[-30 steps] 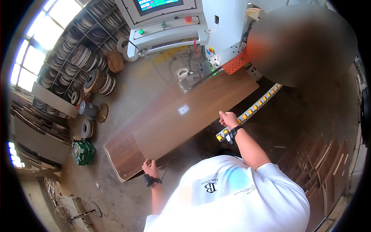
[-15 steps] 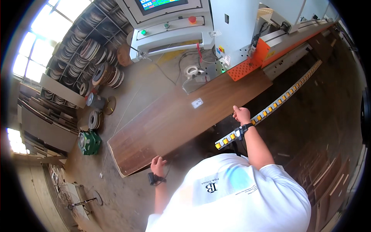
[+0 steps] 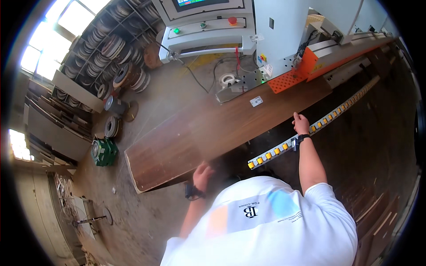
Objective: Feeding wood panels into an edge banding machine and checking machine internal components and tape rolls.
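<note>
A long brown wood-grain board (image 3: pixel 235 124) with a small white label (image 3: pixel 256 101) lies over a similar brown surface (image 3: pixel 159 155), which shows at the left. My left hand (image 3: pixel 202 176) is at the board's near left corner; its bent fingers are smeared by motion, so their grip is unclear. Farther right, my right hand (image 3: pixel 301 123) is closed at the near long edge, thumb uppermost, with the other fingers partly hidden. The board's far right part runs beside an orange perforated plate (image 3: pixel 284 82) on the grey machine.
A rail with yellow rollers (image 3: pixel 268 156) runs under my right wrist, away to the far right. A control panel (image 3: pixel 204 26) with a red button stands beyond the board. Tape roll (image 3: pixel 227 80), cables, a green box (image 3: pixel 104 152) and racks of edging coils (image 3: pixel 95 57) are farther off.
The labelled board has slid to the right along the machine, uncovering more of the brown surface on the left. Both my hands have moved right with it.
</note>
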Demonstrator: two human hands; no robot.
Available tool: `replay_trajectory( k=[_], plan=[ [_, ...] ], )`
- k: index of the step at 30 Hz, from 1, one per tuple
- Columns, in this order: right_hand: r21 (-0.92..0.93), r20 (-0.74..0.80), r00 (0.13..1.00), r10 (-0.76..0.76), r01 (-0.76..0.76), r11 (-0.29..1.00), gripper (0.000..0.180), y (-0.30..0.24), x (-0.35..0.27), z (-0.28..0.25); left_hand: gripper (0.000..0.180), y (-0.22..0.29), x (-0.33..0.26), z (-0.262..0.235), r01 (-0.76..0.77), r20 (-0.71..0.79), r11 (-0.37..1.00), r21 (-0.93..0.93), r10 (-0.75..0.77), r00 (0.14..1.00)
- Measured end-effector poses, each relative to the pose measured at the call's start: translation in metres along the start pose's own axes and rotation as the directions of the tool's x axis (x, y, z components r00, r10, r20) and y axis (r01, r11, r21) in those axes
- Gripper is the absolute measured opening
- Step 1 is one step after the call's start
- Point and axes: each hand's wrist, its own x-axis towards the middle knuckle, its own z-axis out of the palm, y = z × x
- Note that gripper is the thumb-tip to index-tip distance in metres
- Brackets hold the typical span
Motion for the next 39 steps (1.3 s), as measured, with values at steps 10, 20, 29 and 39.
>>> replay_trajectory(
  k=[10,20,29,39],
  plan=[
    [0.272,-0.228,0.972,0.055,0.009,0.962,0.034,0.122,-0.161,-0.063,0.043,0.001,0.016,0.037,-0.135,0.352,0.957,0.255,0.038,0.935],
    [0.530,-0.476,0.749,0.461,-0.174,0.830,0.031,0.291,-0.401,-0.073,0.033,-0.060,0.013,0.057,-0.374,0.773,0.736,0.564,-0.312,0.553],
    [0.612,-0.707,0.264,0.656,-0.238,0.754,0.031,0.313,-0.648,-0.037,0.031,-0.140,0.041,0.083,-0.770,0.825,0.445,0.457,-0.536,0.180],
    [0.699,-0.624,-0.459,0.633,0.035,0.714,0.046,0.381,-0.866,-0.026,0.033,-0.172,-0.012,0.151,-0.867,0.915,0.473,0.156,-0.400,-0.054]
  ],
)
